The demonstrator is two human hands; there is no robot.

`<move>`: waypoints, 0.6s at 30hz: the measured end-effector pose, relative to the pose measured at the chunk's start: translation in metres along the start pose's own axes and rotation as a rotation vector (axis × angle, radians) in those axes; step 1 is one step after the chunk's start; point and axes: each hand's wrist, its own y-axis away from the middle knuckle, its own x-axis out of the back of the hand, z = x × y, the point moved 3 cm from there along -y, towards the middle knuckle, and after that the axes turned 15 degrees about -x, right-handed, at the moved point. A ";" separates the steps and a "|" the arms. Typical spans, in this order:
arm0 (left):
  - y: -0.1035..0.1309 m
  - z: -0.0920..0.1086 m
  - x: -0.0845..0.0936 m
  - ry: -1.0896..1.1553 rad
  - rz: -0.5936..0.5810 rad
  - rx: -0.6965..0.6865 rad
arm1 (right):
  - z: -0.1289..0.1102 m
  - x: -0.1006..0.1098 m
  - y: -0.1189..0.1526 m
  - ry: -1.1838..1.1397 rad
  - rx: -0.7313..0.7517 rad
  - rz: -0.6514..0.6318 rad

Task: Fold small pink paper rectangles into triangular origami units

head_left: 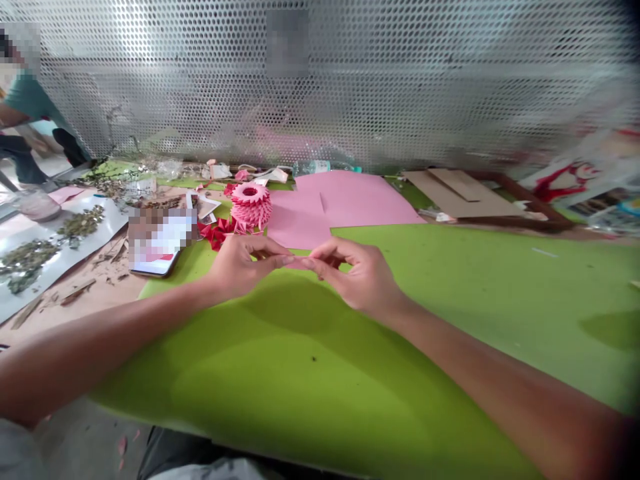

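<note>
Between my two hands, above the green tabletop (pixel 320 373), is a small folded strip of pink paper (pixel 299 263). My left hand (pixel 243 265) pinches its left end between thumb and fingertips. The right end is pinched the same way by my right hand (pixel 357 270). Most of the strip is covered by my fingertips. Just beyond my left hand stands a round pink folded-paper piece (pixel 251 208) with spiky layers and a hole on top. Red folded paper (pixel 217 233) lies against its lower left. Pink paper sheets (pixel 367 200) lie flat beyond my hands.
A phone (pixel 163 241) lies left of my hands, near a white sheet (pixel 113 217) bearing dried leaves (pixel 30 257). Brown cardboard (pixel 460 193) rests at the back right. A plastic bottle (pixel 330 167) lies before the perforated metal panel (pixel 360 87). A person (pixel 37 107) is at far left.
</note>
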 end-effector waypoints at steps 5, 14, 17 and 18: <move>0.000 -0.002 0.000 0.011 0.012 0.010 | 0.001 -0.002 -0.001 0.042 -0.012 -0.062; 0.001 -0.008 0.000 0.065 0.040 0.034 | 0.001 -0.002 0.001 0.115 0.074 -0.056; 0.001 -0.009 0.001 0.074 0.048 0.036 | 0.002 -0.002 0.001 0.141 0.068 -0.059; 0.000 -0.008 0.001 0.065 0.045 0.029 | 0.001 -0.002 0.000 0.158 0.070 -0.066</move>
